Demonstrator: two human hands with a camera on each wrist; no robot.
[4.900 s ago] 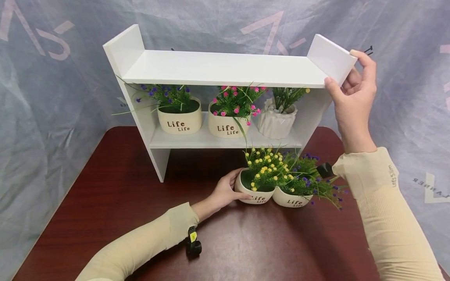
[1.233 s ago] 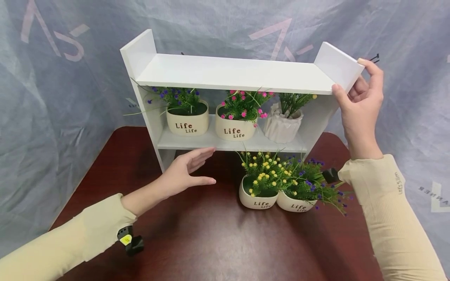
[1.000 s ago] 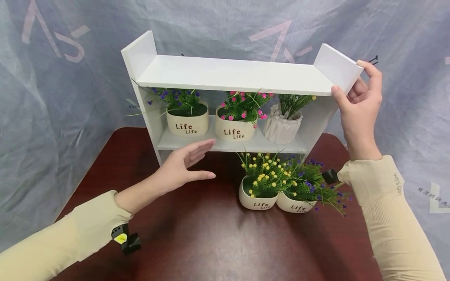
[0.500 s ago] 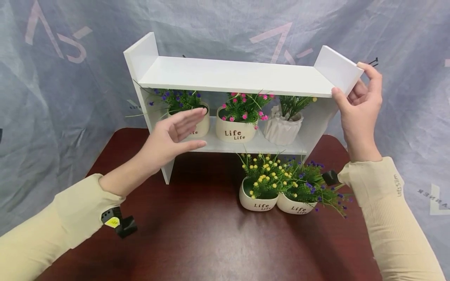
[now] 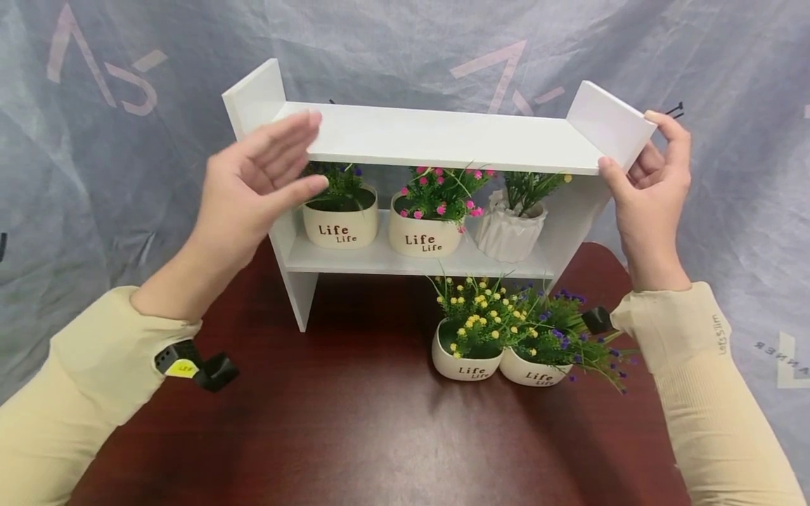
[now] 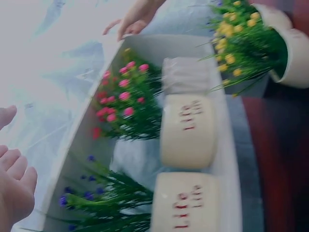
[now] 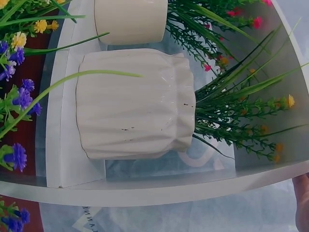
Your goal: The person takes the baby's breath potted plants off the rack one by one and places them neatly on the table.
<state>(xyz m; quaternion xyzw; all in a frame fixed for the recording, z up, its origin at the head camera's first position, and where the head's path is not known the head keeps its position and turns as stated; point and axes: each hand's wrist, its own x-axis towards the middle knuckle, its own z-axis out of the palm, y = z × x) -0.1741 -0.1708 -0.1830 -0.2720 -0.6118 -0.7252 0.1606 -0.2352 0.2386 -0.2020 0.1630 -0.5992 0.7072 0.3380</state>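
"Curtain [image 5: 392, 42] is hanging behind; what is standing on the tabletop [image 5: 380, 436]?"

"A white shelf [image 5: 436, 133], upright. The right grip [image 5: 657, 207] is clasping its right side panel, while the left grip [image 5: 239, 191] is hovering by its left end, fingers extended, holding nothing."

"And the pots?"

"Two cream pots [image 5: 342, 230] and a ruffled white pot [image 5: 511, 235] are sitting in a row on the shelf's lower board [image 5: 380, 262]. Two front pots [image 5: 468, 367], one bearing yellow flowers [image 5: 484, 313], one purple flowers [image 5: 560, 339], are sitting side by side on the tabletop."
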